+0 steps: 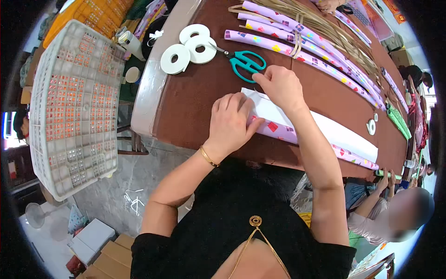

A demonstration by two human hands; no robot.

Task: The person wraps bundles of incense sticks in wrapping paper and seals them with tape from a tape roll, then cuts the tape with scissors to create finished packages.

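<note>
A partly rolled sheet of wrapping paper [349,135] lies along the table's near side. Its patterned purple outside faces me and its white inner side shows behind. My left hand [228,120] grips the roll's left end, thumb on the purple part and fingers curled over the paper. Just above the white edge, my right hand [282,86] is closed in a pinch; whatever it holds is hidden. Teal-handled scissors [247,65] lie right behind the right hand, their blades pointing left. Three white tape rolls [175,59] rest farther left.
Bundled patterned rolls [272,44] and brown strips [320,39] cover the table's far side. A smaller tape roll [370,126] lies to the right. A white plastic crate [83,109] stands left of the table. Another person [371,216] works at the right; another hand [329,4] shows at the far edge.
</note>
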